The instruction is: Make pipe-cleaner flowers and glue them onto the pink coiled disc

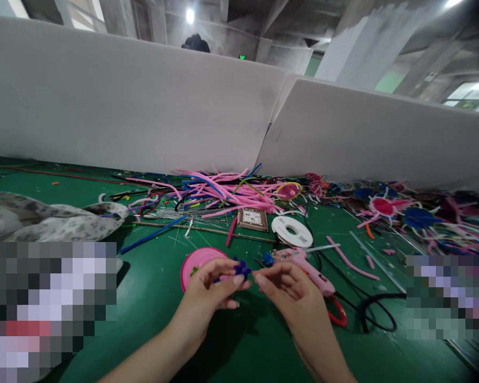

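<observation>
Between the thumb and fingers of my left hand (pixel 207 291) is a small dark blue fuzzy flower (pixel 242 270), its petals pointing up and outward. My right hand (pixel 293 292) is closed in a pinch just right of the flower; anything in its fingertips is too small to make out. Behind my left hand a round pink disc (pixel 191 260) lies partly covered on the green table. A pink glue gun (pixel 314 274) lies behind my right hand, with a bright blue fuzzy piece (pixel 267 259) near its front end.
Pink pipe cleaners (pixel 239 194) are heaped along the white partition (pixel 143 106). A white spool (pixel 289 234) and a small framed square (pixel 253 219) stand behind my hands. A red handle (pixel 338 313) and black cable (pixel 377 314) lie right. Patterned cloth (pixel 64 215) lies left.
</observation>
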Tool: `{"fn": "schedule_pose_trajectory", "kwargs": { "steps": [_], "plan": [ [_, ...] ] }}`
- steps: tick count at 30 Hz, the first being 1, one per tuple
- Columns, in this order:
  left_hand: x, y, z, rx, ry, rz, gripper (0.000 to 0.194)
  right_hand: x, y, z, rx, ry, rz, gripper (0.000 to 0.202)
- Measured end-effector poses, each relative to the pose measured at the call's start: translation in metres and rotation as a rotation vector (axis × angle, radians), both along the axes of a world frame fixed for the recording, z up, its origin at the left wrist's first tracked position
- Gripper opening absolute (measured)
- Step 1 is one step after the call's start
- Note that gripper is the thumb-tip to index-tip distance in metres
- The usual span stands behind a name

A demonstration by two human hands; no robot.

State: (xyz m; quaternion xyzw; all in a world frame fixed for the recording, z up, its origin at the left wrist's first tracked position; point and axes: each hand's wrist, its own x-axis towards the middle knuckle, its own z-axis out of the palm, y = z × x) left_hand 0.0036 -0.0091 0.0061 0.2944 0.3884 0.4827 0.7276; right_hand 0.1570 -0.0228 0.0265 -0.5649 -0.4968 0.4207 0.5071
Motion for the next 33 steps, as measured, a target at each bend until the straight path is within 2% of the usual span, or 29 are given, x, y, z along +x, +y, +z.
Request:
{"fn": "schedule_pose_trajectory", "kwargs": {
  "steps": [4,12,17,21,27,33],
  "plan": [
    [0.002,0.0,-0.001,0.008,0.02,-0.005,0.03,0.002,0.005,-0.005,-0.035,0.23,0.02,0.038],
    [0.001,0.0,0.002,0.087,0.059,-0.021,0.03,-0.002,0.006,-0.006,-0.092,0.363,0.041,0.049],
    [-0.001,0.001,0.001,0.177,0.14,-0.06,0.028,0.004,0.008,-0.008,-0.062,0.321,0.059,0.051],
    [-0.002,0.003,-0.003,0.183,0.142,-0.007,0.039,0.006,0.008,-0.005,-0.039,0.272,0.046,0.051],
    [-0.001,0.002,-0.003,0.223,0.177,-0.032,0.029,0.003,0.005,0.007,-0.011,0.201,0.077,0.049],
    [-0.004,0.0,-0.002,0.401,0.341,-0.002,0.028,0.004,0.004,0.006,0.023,0.081,0.122,0.046]
  ]
}}
